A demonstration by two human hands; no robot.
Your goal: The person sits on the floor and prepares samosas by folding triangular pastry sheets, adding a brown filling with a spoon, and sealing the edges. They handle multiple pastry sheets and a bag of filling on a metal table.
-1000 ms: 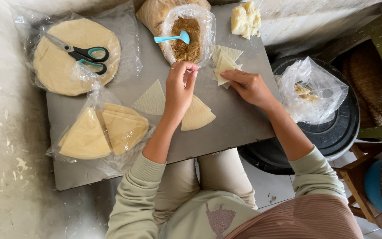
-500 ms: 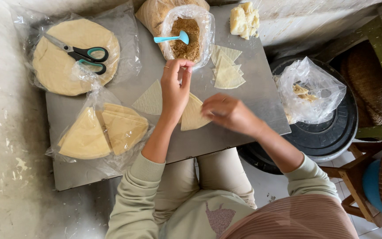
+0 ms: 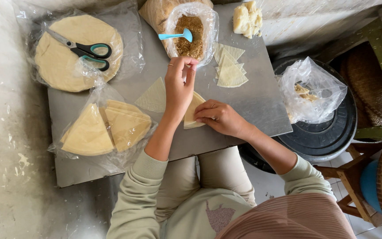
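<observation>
My left hand [image 3: 178, 88] hovers over a metal tray [image 3: 255, 108], fingertips pinched together just below a plastic bag of brown crumbly filling [image 3: 191, 42] with a light blue spoon [image 3: 177, 35] in it. I see nothing between those fingers. My right hand [image 3: 221, 118] lies on a pale triangular wrapper [image 3: 192, 107] near the tray's front edge, fingers pressing its corner. A second triangular wrapper [image 3: 153, 96] lies flat to the left of my left wrist. A small stack of triangular wrappers [image 3: 231, 71] sits to the right of the filling bag.
Scissors [image 3: 87, 51] rest on round wrappers in plastic [image 3: 63, 66] at back left. A bag of cut wrapper wedges [image 3: 107, 126] lies front left. Pale lumps [image 3: 247, 18] sit at the back. A clear bag [image 3: 310, 90] lies on a black round lid [image 3: 328, 135]; wooden stool [image 3: 354, 177] right.
My right hand left the stack of wrappers at the back and came down and left onto the triangular wrapper. My left hand has stayed raised near the filling bag.
</observation>
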